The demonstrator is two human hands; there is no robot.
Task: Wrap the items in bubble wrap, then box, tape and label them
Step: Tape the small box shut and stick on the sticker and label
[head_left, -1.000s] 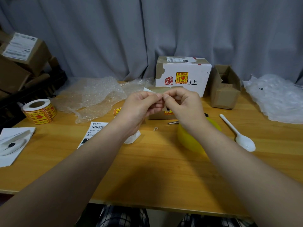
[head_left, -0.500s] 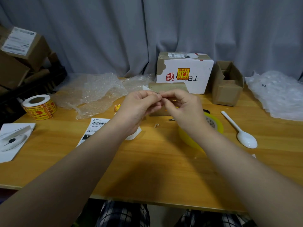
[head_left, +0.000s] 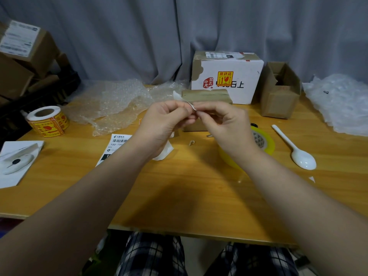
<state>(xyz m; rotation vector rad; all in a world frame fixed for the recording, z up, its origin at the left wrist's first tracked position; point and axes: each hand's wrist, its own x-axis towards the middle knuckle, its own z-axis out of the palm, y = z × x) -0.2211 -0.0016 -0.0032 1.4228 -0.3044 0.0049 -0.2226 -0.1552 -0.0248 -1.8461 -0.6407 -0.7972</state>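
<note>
My left hand and my right hand meet above the table's middle, and both pinch a small white sticker piece whose corner sticks up between the fingertips. Right behind the hands lies a small taped brown box. A white shipping label lies flat under my left wrist. A yellow tape roll sits under my right wrist. Crumpled bubble wrap lies at the back left. A white spoon rests on the right.
A white carton and an open brown box stand at the back. A roll of yellow fragile stickers is at the left, a white card nearer. A plastic sheet covers the right. Boxes are stacked far left.
The hands stay together, still working the small white piece; my right fingers have shifted slightly on it. The view has tipped down a little.
</note>
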